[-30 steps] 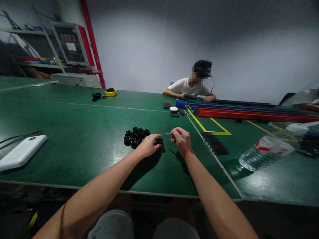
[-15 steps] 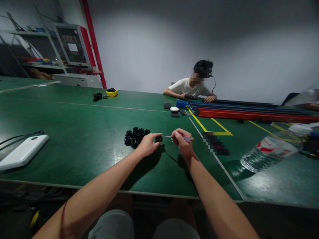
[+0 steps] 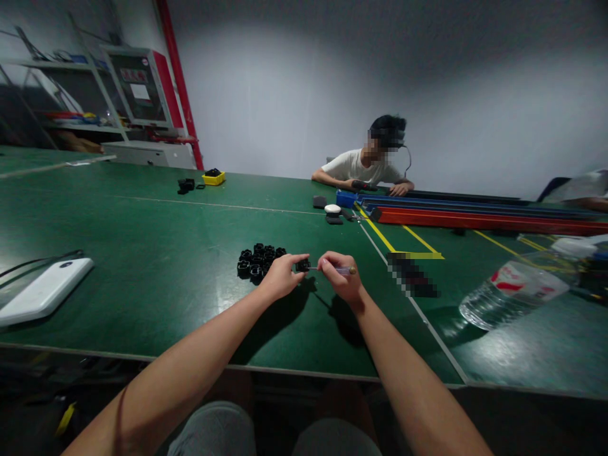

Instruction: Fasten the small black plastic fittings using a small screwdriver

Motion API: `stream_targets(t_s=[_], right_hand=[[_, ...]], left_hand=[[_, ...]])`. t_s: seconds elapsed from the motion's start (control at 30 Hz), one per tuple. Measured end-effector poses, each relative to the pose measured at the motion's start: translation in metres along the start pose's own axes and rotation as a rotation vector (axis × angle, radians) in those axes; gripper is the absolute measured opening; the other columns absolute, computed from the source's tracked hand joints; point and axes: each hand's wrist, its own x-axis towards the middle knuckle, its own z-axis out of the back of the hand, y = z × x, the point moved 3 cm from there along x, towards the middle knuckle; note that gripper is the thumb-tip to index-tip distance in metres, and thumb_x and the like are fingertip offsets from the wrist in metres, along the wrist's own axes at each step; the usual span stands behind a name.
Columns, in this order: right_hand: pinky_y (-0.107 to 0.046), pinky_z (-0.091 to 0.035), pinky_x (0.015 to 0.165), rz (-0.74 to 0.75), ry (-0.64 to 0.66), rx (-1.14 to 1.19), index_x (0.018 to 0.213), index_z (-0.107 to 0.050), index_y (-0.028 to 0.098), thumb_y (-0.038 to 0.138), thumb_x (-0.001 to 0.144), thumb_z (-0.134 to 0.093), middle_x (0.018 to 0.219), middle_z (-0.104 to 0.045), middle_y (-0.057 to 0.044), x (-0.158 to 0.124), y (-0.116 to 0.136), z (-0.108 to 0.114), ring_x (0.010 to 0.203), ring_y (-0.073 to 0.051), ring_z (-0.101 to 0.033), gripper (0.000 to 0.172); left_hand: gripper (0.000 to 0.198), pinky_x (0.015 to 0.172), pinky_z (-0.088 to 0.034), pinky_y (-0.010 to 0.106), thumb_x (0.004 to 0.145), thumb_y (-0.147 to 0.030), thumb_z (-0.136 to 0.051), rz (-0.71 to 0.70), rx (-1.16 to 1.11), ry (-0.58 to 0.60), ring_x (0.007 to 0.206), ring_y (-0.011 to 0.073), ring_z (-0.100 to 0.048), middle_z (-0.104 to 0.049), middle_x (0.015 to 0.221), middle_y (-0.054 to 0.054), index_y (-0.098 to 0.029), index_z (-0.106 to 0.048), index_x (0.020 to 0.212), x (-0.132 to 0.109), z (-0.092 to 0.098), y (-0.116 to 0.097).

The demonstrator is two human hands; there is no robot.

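Between the thumb and fingers of my left hand (image 3: 281, 276) is a small black plastic part (image 3: 302, 266), held just above the green table. My right hand (image 3: 341, 273) grips a screwdriver (image 3: 342, 270) by its clear, purplish handle. Its thin shaft points left and its tip meets the right side of the black part; how deep the tip sits is too small to tell. Just left of my left hand, a cluster of several similar black parts (image 3: 256, 261) stands on the table, partly covered by that hand.
A white phone (image 3: 47, 291) lies at the left, a water bottle (image 3: 515, 291) on its side at the right. Long red and blue rails (image 3: 475, 219) stretch across the right back. A yellow bin (image 3: 213, 178) stands far left. A co-worker (image 3: 365, 164) leans on the far edge.
My right hand has moved left, bringing the screwdriver closer to the black part. My left hand stays nearly in place, and the part appears slightly turned.
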Motion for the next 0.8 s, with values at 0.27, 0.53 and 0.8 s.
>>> stream_targets(t_s=[0.27, 0.53, 0.8], right_hand=[[-0.027, -0.033, 0.051, 0.016, 0.028, -0.119, 0.064, -0.060, 0.020, 0.034, 0.085, -0.052, 0.055, -0.053, 0.001, 0.0014, -0.0054, -0.0015, 0.050, -0.013, -0.045, 0.027], [-0.027, -0.034, 0.052, 0.011, 0.044, -0.138, 0.065, -0.062, 0.019, 0.034, 0.086, -0.051, 0.056, -0.055, 0.001, 0.0014, -0.0054, -0.0025, 0.051, -0.014, -0.046, 0.027], [-0.027, -0.033, 0.053, 0.018, 0.068, -0.150, 0.066, -0.062, 0.019, 0.033, 0.087, -0.050, 0.056, -0.054, 0.001, 0.0012, -0.0068, -0.0038, 0.051, -0.013, -0.046, 0.028]], left_hand=[[0.048, 0.080, -0.052, 0.028, 0.079, -0.017, -0.070, -0.001, -0.010, 0.004, 0.079, 0.0159, -0.063, -0.071, 0.103, 0.008, -0.021, -0.068, 0.126, -0.0004, -0.0001, -0.0026], [0.049, 0.079, -0.052, 0.028, 0.078, -0.016, -0.069, -0.005, -0.005, 0.021, 0.077, 0.0159, -0.063, -0.071, 0.104, 0.008, -0.020, -0.068, 0.126, -0.0014, -0.0007, -0.0050], [0.046, 0.081, -0.053, 0.030, 0.079, -0.017, -0.070, -0.028, 0.015, 0.018, 0.081, 0.0183, -0.065, -0.071, 0.100, 0.009, -0.019, -0.070, 0.124, -0.0012, 0.0002, -0.0068]])
